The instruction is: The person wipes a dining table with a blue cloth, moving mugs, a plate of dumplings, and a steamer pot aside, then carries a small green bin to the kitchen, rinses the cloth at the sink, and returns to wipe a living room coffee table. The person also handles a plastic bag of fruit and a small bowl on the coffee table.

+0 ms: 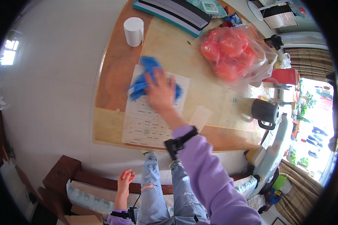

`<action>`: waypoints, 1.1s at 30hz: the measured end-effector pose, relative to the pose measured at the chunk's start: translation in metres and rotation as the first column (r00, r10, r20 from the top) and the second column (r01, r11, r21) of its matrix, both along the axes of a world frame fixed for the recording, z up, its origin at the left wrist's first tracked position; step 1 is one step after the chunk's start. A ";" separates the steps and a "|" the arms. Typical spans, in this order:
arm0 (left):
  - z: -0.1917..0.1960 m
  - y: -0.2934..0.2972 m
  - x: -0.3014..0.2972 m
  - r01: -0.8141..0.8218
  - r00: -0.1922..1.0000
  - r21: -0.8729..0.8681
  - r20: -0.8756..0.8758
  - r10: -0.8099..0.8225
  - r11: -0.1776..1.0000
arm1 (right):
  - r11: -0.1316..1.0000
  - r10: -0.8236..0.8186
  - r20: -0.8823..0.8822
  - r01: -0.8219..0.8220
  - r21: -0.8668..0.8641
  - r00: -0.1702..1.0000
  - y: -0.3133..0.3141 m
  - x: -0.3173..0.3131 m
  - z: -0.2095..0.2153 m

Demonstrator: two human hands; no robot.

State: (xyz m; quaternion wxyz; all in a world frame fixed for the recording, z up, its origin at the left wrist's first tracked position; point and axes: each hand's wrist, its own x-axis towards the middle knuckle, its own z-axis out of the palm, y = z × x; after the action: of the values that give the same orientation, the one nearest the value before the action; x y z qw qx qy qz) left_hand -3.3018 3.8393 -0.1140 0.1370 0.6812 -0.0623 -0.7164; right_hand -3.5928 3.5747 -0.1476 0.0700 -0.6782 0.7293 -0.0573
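Observation:
My right hand [160, 92] presses on a crumpled blue cloth [149, 69], its fingers over the cloth and slightly smeared by motion. The cloth lies on the upper part of a white printed sheet of paper [146, 125], which is flat on the table near its front edge. Down beside my left knee, off the table, my left hand [125, 179] hangs with loosely bent fingers and nothing in it. A white paper roll [133, 32] stands upright beyond the cloth, towards the table's left edge.
A clear plastic bag of round red-orange fruit [233, 54] sits at the right back of the table [169, 45]. A long teal-edged box [172, 15] lies at the far side. A dark mug [264, 110] stands at the right. Behind my legs runs a cushioned wooden bench [101, 193].

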 end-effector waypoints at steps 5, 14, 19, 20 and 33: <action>-0.008 0.012 -0.006 0.043 0.999 0.031 -0.034 -0.042 0.999 | 0.936 -0.350 -0.154 0.349 -0.036 0.924 0.123 -0.163 -0.004; 0.028 -0.054 0.008 -0.071 0.997 -0.108 -0.026 0.069 0.992 | 0.563 -0.813 -0.233 0.823 -0.081 0.533 0.284 -0.119 -0.013; 0.077 -0.222 0.020 0.184 0.978 -0.456 0.170 -0.117 0.871 | 0.960 -0.279 -0.045 0.280 0.008 0.959 0.126 -0.064 -0.005; 0.086 -0.258 0.013 0.293 0.950 -0.517 0.254 -0.183 0.804 | 0.957 -0.291 0.000 0.291 0.001 0.957 0.083 -0.071 -0.008; 0.075 -0.465 -0.196 0.834 0.533 -0.551 0.815 -0.227 -0.021 | 0.954 0.282 0.037 -0.284 0.092 0.959 -0.041 -0.093 0.020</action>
State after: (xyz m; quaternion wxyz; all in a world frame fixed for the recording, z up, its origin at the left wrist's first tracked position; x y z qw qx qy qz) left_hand -3.4979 3.3745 -0.0388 0.1798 0.5223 -0.7742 -0.3088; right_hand -3.6860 3.5332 -0.1279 0.1188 -0.7708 0.6256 -0.0192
